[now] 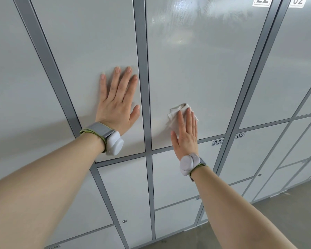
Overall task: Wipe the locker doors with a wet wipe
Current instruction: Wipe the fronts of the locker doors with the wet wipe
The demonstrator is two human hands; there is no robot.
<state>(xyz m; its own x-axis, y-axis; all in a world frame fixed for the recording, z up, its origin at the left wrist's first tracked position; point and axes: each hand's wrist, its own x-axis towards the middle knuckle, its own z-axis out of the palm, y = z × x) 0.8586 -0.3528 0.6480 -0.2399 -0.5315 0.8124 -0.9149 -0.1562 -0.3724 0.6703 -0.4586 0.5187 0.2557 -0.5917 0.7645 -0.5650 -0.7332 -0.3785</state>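
White wipe [176,115], grey locker frame [142,69]

The view is filled by a bank of pale grey, smooth-fronted lockers [70,42], whose doors are divided by darker grey metal frame strips [142,51]. Small white number labels with black digits are fixed near the doors' upper corners: 22 [262,0] and 02 [297,0] at the top, 23 [217,142] and 03 [240,135] lower down. Small round silver locks [124,221] are set into two of the lower doors. A bright, streaky patch of reflected light [183,20] is seen high on the door marked 22. A strip of dull grey-brown concrete floor [285,212] is seen along the foot of the bank at the lower right.
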